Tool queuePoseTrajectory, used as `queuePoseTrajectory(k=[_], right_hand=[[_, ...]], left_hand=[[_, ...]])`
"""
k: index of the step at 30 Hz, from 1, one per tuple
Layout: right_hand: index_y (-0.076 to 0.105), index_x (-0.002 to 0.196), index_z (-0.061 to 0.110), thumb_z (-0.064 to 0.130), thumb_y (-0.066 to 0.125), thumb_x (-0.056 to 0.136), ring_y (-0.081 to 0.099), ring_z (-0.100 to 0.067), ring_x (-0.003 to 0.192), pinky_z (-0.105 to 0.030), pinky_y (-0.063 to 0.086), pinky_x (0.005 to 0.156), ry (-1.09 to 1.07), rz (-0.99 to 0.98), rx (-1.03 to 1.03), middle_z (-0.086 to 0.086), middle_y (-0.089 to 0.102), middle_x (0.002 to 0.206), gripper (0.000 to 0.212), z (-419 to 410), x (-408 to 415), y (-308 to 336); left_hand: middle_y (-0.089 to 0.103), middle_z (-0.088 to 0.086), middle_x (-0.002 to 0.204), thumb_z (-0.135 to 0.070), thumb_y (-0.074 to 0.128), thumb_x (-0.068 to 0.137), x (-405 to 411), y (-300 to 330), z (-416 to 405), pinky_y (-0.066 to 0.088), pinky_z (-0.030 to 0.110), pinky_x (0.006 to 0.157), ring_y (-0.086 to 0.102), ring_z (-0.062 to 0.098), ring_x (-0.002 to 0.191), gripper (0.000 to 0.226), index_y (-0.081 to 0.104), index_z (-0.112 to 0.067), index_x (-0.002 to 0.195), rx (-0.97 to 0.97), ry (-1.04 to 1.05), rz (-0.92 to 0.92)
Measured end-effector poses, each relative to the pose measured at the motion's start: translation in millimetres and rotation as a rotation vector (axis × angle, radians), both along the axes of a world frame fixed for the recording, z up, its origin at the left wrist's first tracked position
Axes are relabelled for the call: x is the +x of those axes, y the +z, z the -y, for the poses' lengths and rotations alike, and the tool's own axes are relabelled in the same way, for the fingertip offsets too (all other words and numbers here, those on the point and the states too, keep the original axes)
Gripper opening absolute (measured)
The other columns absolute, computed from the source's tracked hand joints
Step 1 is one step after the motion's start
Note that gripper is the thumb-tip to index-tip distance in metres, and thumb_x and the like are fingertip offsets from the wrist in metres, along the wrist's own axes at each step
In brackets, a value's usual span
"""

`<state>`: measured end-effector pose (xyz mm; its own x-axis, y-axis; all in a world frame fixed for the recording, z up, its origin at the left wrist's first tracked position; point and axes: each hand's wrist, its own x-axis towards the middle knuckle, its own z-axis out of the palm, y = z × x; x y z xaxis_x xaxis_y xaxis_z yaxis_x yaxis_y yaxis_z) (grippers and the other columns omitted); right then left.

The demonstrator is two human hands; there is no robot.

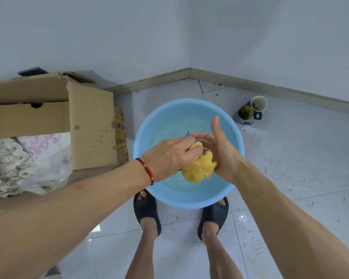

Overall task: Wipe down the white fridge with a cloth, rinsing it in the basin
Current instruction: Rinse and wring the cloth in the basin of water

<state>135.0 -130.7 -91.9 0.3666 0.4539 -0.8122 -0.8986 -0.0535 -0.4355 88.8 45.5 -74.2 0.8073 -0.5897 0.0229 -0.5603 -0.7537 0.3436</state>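
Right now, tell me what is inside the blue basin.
Water fills the blue basin, with a small picture on its bottom. Both hands, left and right, squeeze the yellow cloth above it, hiding part of the bottom.

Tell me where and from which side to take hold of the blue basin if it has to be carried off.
Probably best by the rim, one hand on each of two opposite sides. The blue basin is round, wide and shallow, shows no handles, and holds water, so an even two-sided hold should keep it level. The left hand and right hand hold the yellow cloth over it and must let go first.
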Motion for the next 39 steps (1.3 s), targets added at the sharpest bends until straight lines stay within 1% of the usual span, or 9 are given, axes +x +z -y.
queuePoseTrajectory(k=[3,7,11,15,23,27,29,33,39], right_hand=[[0.062,0.139,0.016,0.091,0.049,0.074,0.059,-0.038,0.132,-0.061,0.045,0.111,0.228,-0.015,0.157,-0.015,0.065,0.139,0.101,1,0,-7],[0.055,0.137,0.009,0.068,0.067,0.081,0.066,-0.035,0.112,-0.040,0.060,0.079,0.400,-0.113,0.380,-0.016,0.067,0.122,0.082,-7,-13,-1],[0.062,0.092,0.009,0.040,0.083,0.074,0.056,-0.019,0.066,-0.040,0.057,0.066,0.736,0.353,-0.215,-0.004,0.058,0.075,0.042,-34,-16,-10],[0.062,0.096,0.012,0.021,0.070,0.082,0.059,-0.024,0.071,-0.028,0.045,0.058,0.974,0.767,-0.601,-0.005,0.066,0.084,0.018,-45,-19,-15],[0.055,0.123,0.010,0.016,0.068,0.093,0.058,-0.033,0.107,-0.041,0.047,0.072,1.119,1.252,-0.663,-0.011,0.057,0.114,0.033,-23,-11,-41],[0.057,0.114,0.009,0.019,0.078,0.085,0.056,-0.031,0.101,-0.037,0.045,0.076,1.005,1.268,-0.517,-0.009,0.055,0.108,0.037,-14,-8,-44],[0.061,0.120,0.015,0.026,0.085,0.079,0.058,-0.024,0.097,-0.031,0.043,0.077,0.919,0.979,-0.436,-0.004,0.060,0.109,0.049,-10,-2,-33],[0.077,0.091,0.017,0.037,0.067,0.095,0.065,-0.022,0.082,-0.034,0.054,0.070,0.294,0.263,-0.187,-0.002,0.073,0.084,0.022,0,7,-11],[0.061,0.139,0.007,0.088,0.048,0.076,0.063,-0.041,0.119,-0.050,0.060,0.087,0.260,-0.365,0.341,-0.024,0.065,0.129,0.104,0,-16,-19]], left_hand=[[0.056,0.013,0.087,-0.002,0.042,0.102,-3,4,-15,0.052,0.040,0.051,0.053,0.026,0.063,0.026,0.068,-0.002,0.099,0.029,-0.021,0.055],[0.053,0.025,0.126,-0.007,0.039,0.092,1,6,-25,0.058,0.041,0.057,0.064,0.035,0.070,0.038,0.061,0.005,0.121,0.067,0.010,-0.104],[0.045,0.009,0.128,0.001,0.056,0.088,11,-18,-30,0.051,0.041,0.057,0.056,0.027,0.073,0.031,0.055,-0.007,0.118,0.321,-0.006,-0.332],[0.056,0.007,0.098,-0.006,0.064,0.085,31,-29,-7,0.044,0.036,0.061,0.057,0.031,0.076,0.019,0.056,-0.015,0.100,0.554,0.103,-0.585],[0.056,0.007,0.062,-0.020,0.076,0.068,38,-48,10,0.039,0.025,0.047,0.052,0.026,0.053,0.024,0.055,-0.009,0.072,0.254,0.477,-1.137],[0.058,0.009,0.063,-0.003,0.072,0.079,41,-35,-9,0.053,0.028,0.050,0.055,0.020,0.049,0.021,0.066,-0.002,0.099,-0.045,0.519,-1.536],[0.068,0.006,0.066,-0.003,0.065,0.082,38,-33,-13,0.063,0.037,0.061,0.067,0.020,0.050,0.014,0.061,-0.014,0.091,0.097,0.434,-1.317],[0.060,0.002,0.085,-0.006,0.058,0.081,22,-42,-20,0.056,0.040,0.065,0.066,0.029,0.074,0.022,0.060,-0.021,0.097,0.170,0.170,-0.563],[0.045,0.011,0.080,0.008,0.062,0.077,18,-26,-14,0.035,0.030,0.046,0.039,0.021,0.059,0.044,0.046,-0.017,0.108,-0.102,-0.064,-0.075]])
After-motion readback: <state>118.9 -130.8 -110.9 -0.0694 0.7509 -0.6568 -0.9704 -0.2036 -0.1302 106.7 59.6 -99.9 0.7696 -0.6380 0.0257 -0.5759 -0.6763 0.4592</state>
